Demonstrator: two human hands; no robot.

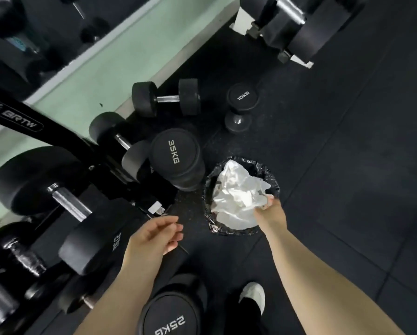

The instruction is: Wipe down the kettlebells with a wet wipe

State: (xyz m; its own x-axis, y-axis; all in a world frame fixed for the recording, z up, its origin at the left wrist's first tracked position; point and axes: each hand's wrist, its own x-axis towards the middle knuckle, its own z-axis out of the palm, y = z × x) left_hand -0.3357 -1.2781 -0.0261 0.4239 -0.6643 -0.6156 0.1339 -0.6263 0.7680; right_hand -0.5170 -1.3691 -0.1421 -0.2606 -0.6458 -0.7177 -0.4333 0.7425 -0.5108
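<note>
Dumbbells (176, 158) crowd bin's (208, 189) left; right floor (347, 165) open

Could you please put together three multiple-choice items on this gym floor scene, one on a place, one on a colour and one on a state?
1. Where is the wad of wipes?
A. on the 35KG dumbbell
B. over the bin
C. beside the shoe

2. What colour is the bin liner?
A. black
B. blue
C. white

3. How is the left hand?
A. gripping a dumbbell
B. holding a wipe
C. open and empty

Answers: B, the white wad sits inside the bin's rim; A, the crinkled plastic at the rim is black; C, its fingers are spread over the floor, while the right hand pinches the wad.
</note>
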